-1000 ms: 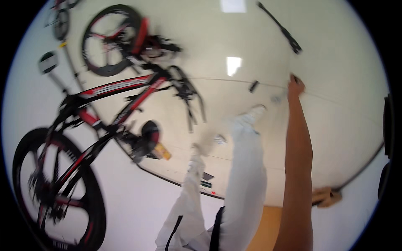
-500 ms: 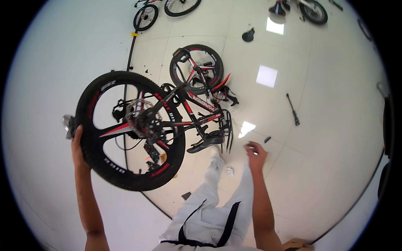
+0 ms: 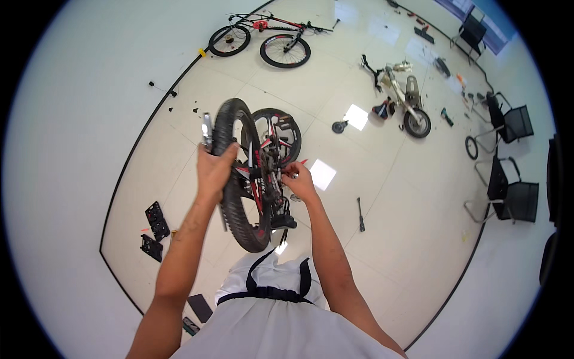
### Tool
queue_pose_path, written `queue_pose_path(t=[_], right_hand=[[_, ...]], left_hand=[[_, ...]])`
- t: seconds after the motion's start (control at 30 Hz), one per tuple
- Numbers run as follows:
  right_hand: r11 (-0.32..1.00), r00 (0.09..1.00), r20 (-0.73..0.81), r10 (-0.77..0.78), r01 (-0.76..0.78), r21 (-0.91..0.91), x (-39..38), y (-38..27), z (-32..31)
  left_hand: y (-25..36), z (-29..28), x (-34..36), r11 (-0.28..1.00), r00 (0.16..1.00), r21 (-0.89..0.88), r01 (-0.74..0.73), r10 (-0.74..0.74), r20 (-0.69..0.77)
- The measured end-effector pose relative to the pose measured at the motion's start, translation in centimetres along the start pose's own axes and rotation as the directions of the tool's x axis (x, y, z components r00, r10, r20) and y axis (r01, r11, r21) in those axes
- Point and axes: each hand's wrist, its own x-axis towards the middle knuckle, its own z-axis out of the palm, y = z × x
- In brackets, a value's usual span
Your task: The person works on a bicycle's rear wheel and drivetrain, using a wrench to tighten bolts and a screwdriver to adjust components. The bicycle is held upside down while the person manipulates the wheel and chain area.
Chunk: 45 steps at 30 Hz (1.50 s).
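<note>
Left hand (image 3: 214, 172) clamped on tyre (image 3: 237, 209), right hand (image 3: 301, 181) curled by bike (image 3: 270, 166) — grip unclear

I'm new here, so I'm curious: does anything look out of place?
Possibly: a dark bar lies by itself on the floor, right of the held bicycle and away from other things, as if dropped. I see no clear spill.

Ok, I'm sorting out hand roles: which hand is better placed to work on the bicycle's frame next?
Probably the right hand: it is close beside the frame, while the left hand holds the knobby tire.
</note>
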Motion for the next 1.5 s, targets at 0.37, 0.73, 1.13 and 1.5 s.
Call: queue_pose_path(t=[0.37,0.73,1.13,1.5], right_hand=[[0.992,0.948,0.3,0.108,-0.121,0.024,3.5,-0.7,2.8],[0.972,0.927,0.355,0.119,-0.182,0.149,3.8,-0.3,1.1],[0.974,0.942,0.316,0.116,-0.171,0.152,2.8,1.5,2.0],[0.981,0.978,0.196,0.074,-0.107,0.162,1.6,3.5,2.8]], left_hand=[[0.1,-1.9,-0.7,0.993,0.998,-0.101,0.063,-0.064,-0.007],[1.2,-1.2,-0.7,0.987,0.989,-0.069,0.144,-0.145,-0.002],[0.6,-1.5,-0.7,0.988,0.989,-0.07,0.14,-0.142,-0.034],[0.1,-1.8,-0.6,0.993,0.991,-0.036,0.112,-0.114,-0.066]])
